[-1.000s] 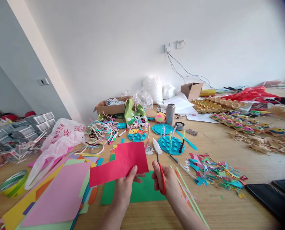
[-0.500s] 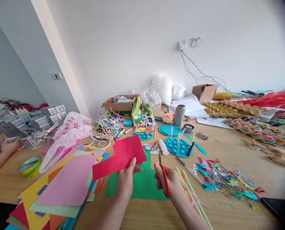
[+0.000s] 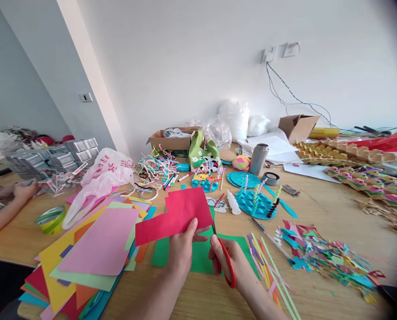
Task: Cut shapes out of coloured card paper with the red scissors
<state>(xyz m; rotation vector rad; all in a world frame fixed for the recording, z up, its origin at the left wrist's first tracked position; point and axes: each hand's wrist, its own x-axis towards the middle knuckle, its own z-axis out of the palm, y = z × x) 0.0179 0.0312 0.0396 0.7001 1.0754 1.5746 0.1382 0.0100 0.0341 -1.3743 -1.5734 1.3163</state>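
My left hand (image 3: pixel 182 249) pinches a red sheet of paper (image 3: pixel 185 206) between thumb and fingers, holding it above the table. The sheet has a step cut out of its upper left side. In my right hand (image 3: pixel 226 258) are red-handled scissors (image 3: pixel 230 273), their dark blades touching the lower right edge of the red paper. Under both hands lies a green sheet of paper (image 3: pixel 201 262). Thin paper strips (image 3: pixel 271 275) of several colours lie to the right of my right hand. A stack of coloured paper (image 3: pixel 98 244) spreads out left of my left hand.
Paper scraps (image 3: pixel 331 260) lie at the right. Behind my hands are a white glue bottle (image 3: pixel 233 202), a blue plate (image 3: pixel 256 204) with pipe cleaners, and a metal flask (image 3: pixel 259 159). Tape (image 3: pixel 50 220) sits at the left, near another person's hand (image 3: pixel 25 191).
My right hand has brought the scissors up to the red paper's edge, where earlier they were apart from it. The view has shifted slightly left.
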